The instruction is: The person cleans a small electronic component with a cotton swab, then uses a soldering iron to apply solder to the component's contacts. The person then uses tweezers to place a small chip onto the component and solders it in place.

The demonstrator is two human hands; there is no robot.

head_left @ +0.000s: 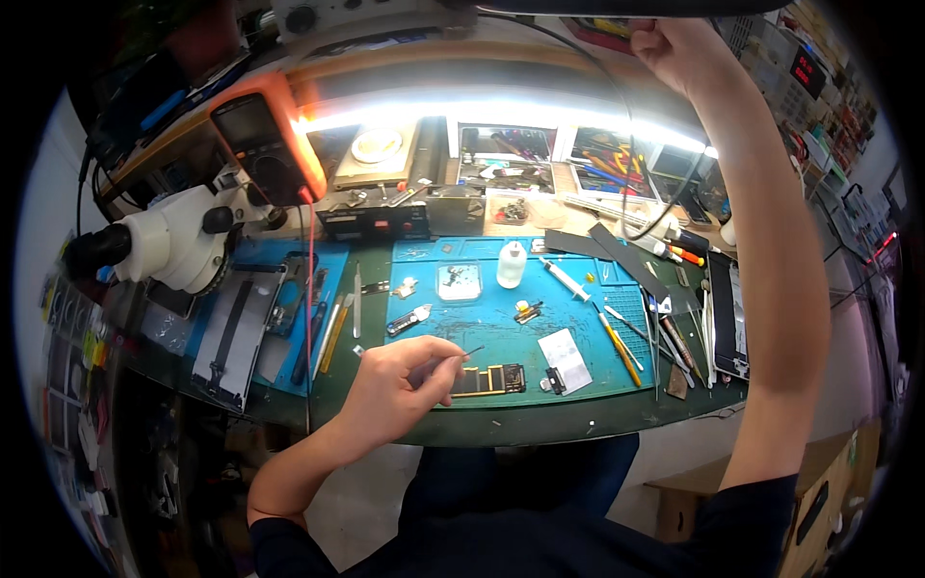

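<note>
My left hand (409, 381) hovers above the front of the blue work mat (414, 332), thumb and forefinger pinched on a small thin dark piece (473, 351) whose kind I cannot make out. Just beneath lies a phone circuit board (493, 380) with gold-coloured frames, partly covered by the hand. My right arm is raised high; my right hand (667, 56) is at the top edge with its fingers curled, close below a dark object (626, 8). What those fingers hold, if anything, is hidden. Beside the board are a small black part (552, 381) and a white paper slip (565, 362).
A white bottle (512, 265), a clear parts box (459, 281) and a syringe (566, 279) stand or lie on the mat. Left are a microscope (169, 241), an orange multimeter (270, 140) and an opened device (236, 332). A black cable (624, 116) hangs near my right arm.
</note>
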